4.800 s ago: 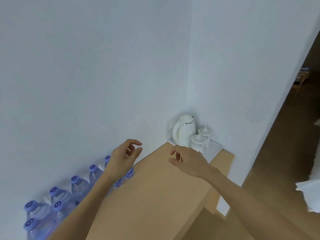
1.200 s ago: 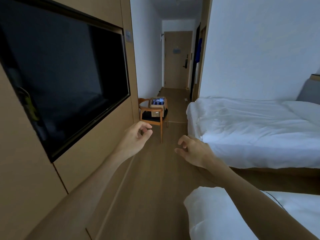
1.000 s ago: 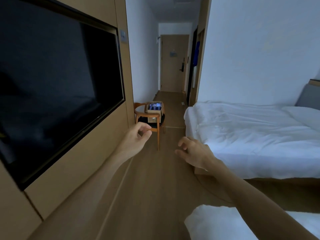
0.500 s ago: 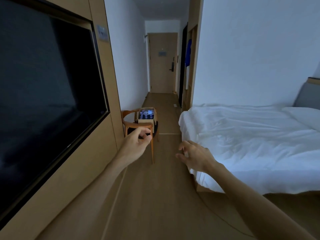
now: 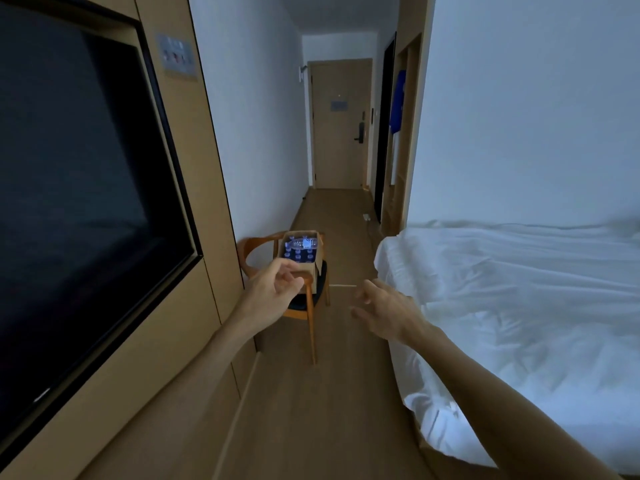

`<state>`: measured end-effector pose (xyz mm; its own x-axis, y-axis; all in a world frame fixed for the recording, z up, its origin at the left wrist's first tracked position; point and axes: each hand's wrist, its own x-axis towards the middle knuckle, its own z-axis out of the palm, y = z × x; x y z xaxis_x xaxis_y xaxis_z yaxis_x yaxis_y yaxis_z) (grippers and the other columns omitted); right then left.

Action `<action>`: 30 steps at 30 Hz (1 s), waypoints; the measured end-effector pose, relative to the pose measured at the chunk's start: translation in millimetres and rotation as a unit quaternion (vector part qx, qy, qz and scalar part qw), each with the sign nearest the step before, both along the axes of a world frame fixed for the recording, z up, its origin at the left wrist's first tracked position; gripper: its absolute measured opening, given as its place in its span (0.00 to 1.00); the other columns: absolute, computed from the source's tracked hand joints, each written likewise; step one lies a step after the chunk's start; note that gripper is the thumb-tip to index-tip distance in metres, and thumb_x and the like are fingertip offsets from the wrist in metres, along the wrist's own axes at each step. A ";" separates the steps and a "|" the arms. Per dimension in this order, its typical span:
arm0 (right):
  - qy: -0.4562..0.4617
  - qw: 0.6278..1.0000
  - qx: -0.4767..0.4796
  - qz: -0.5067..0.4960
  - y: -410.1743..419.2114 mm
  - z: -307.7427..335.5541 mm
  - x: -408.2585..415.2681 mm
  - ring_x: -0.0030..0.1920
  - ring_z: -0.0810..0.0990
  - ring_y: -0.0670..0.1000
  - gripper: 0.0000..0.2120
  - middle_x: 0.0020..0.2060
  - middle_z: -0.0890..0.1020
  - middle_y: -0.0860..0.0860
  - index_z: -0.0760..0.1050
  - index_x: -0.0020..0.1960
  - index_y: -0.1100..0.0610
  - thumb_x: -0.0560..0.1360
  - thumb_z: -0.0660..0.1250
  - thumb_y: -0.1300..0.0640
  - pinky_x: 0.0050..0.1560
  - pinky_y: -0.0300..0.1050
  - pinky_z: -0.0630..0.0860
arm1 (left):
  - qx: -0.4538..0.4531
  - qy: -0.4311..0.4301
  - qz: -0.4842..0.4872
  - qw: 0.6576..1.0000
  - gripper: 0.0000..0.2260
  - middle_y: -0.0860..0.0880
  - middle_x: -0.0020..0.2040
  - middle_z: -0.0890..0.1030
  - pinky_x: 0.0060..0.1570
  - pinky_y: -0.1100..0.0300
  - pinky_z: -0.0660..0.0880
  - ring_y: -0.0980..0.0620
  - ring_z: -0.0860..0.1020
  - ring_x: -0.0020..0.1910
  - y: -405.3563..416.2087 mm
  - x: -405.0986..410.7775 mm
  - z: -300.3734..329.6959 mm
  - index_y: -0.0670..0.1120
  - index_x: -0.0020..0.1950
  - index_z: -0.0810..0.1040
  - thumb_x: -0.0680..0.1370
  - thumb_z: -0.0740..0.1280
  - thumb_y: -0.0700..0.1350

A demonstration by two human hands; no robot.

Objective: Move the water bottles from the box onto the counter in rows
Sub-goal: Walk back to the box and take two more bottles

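The cardboard box (image 5: 313,261) sits on the wooden chair (image 5: 304,303) beside the bed (image 5: 519,306). Blue-capped water bottles (image 5: 298,253) stand inside it; one lies across the top. Label text is too small to read. Left hand (image 5: 273,294) and right hand (image 5: 388,311) hang forward, fingers loosely curled, holding nothing.

open floor lane (image 5: 332,393) ahead, bed (image 5: 519,306) crowding right, chair (image 5: 304,306) and TV wall (image 5: 86,202) left
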<state>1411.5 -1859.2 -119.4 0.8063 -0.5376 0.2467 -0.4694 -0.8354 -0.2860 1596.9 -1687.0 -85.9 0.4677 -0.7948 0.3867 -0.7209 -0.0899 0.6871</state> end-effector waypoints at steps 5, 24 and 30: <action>0.007 1.000 -0.009 0.014 -74.9 -14.1 56.5 0.47 0.75 0.46 0.14 0.52 0.73 0.44 0.65 0.56 0.44 0.75 0.60 0.38 0.47 0.48 0.77 | 0.000 0.012 0.012 1.000 0.08 0.60 0.48 0.75 0.37 0.70 0.69 0.66 0.75 0.43 -72.7 58.6 -12.1 0.60 0.57 0.72 0.79 0.64 0.53; 0.025 0.999 0.026 0.013 -396.9 -60.2 320.3 0.46 0.76 0.44 0.19 0.51 0.73 0.43 0.65 0.56 0.42 0.71 0.60 0.33 0.45 0.48 0.79 | 0.023 0.080 0.017 0.996 0.06 0.55 0.49 0.77 0.28 0.72 0.72 0.56 0.79 0.43 -399.5 329.2 -52.0 0.57 0.57 0.73 0.80 0.62 0.51; 0.030 0.999 0.040 0.017 -493.7 -79.5 383.9 0.45 0.75 0.44 0.16 0.50 0.71 0.41 0.65 0.55 0.40 0.72 0.62 0.35 0.46 0.48 0.79 | 0.044 0.082 0.024 0.995 0.05 0.58 0.46 0.77 0.32 0.70 0.70 0.58 0.77 0.42 -494.2 381.6 -70.5 0.60 0.54 0.72 0.81 0.62 0.50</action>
